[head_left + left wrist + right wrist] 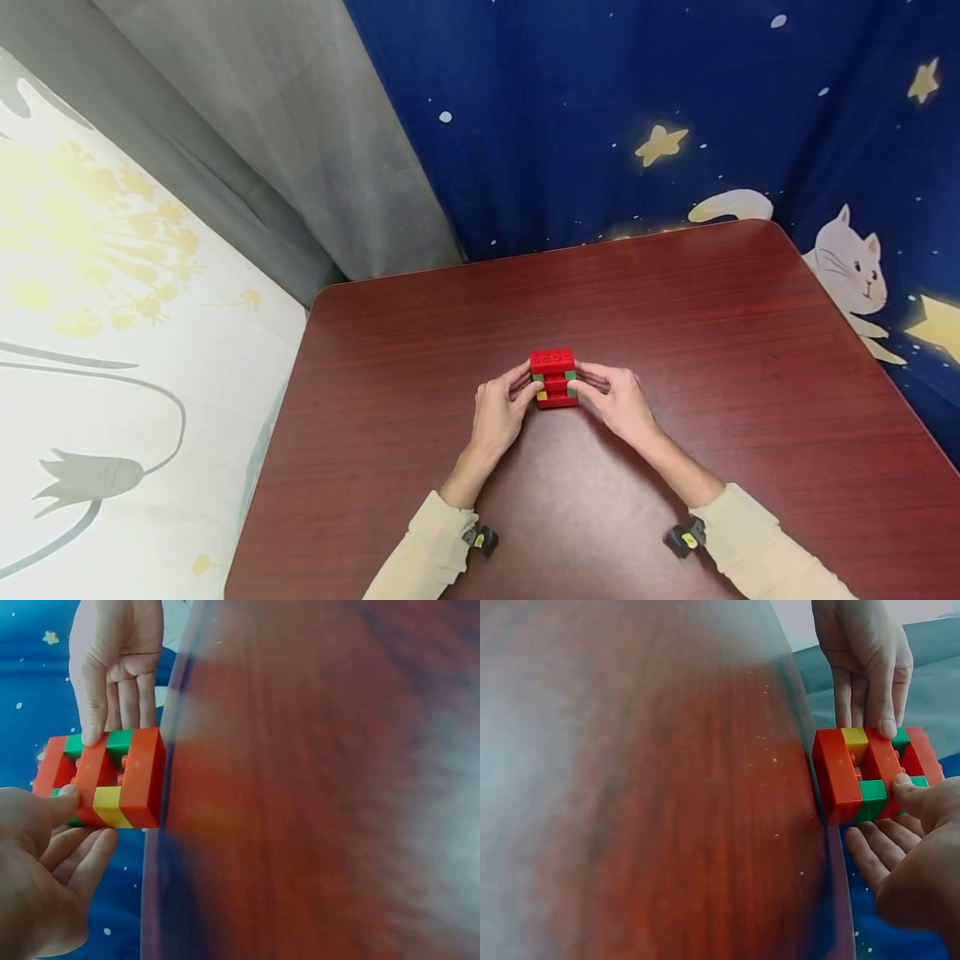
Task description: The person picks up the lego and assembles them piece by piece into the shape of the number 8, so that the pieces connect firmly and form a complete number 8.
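Note:
A small tower of toy building bricks [553,364] stands upright on the table between both hands. Three red bricks [838,776] form its bottom, middle and top layers, with gaps between them. Smaller bricks separate the layers at the ends: a yellow brick [111,804] low on the left side and green bricks [872,796] in the other spots. My left hand [497,412] grips the left side, thumb on the front at the middle red layer and fingers behind. From the right, my right hand [624,406] holds it the same way, its fingers partly hidden behind the tower.
The reddish-brown wooden table [420,333] runs around the tower. Behind it hang a blue curtain [570,108] with stars and a cat, and a grey curtain [300,125]. A white patterned cloth [187,500] hangs along the left edge. Each wrist wears a small black camera [486,540].

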`<move>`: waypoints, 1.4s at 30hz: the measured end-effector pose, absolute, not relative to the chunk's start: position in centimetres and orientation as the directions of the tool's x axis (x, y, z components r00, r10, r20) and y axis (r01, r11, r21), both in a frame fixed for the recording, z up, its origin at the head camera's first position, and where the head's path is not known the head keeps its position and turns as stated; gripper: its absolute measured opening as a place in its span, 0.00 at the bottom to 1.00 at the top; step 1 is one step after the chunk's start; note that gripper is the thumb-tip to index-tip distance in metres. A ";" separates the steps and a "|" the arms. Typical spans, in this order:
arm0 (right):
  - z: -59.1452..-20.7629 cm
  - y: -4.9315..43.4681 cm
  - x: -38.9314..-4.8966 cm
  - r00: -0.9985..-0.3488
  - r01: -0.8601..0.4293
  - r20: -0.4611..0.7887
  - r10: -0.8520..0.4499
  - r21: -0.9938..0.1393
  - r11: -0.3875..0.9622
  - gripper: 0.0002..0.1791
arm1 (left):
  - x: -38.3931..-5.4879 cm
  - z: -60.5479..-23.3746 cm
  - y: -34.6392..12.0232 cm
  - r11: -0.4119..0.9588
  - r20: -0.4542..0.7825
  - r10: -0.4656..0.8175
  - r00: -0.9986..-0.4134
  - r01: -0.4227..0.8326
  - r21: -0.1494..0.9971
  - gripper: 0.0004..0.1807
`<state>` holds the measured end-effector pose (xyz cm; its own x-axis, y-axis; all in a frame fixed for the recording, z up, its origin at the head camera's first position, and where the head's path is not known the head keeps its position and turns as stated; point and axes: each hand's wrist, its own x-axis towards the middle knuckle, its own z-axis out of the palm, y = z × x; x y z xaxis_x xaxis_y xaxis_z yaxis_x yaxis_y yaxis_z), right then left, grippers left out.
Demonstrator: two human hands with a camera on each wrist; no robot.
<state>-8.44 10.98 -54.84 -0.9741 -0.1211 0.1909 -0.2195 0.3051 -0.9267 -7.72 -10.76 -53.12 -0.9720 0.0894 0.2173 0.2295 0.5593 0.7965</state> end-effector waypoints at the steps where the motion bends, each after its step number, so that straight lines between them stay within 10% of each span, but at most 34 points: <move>1: -54.7 10.9 -8.6 -0.977 -0.209 0.181 -0.115 -0.930 0.302 0.24 | -7.9 -53.0 -10.7 0.568 0.218 0.077 -0.973 0.222 0.792 0.24; 42: -54.3 8.7 -13.5 -0.993 -0.086 0.112 0.021 -0.858 0.506 0.09 | -13.4 -53.5 -10.2 0.630 0.066 -0.100 -0.993 -0.012 0.776 0.12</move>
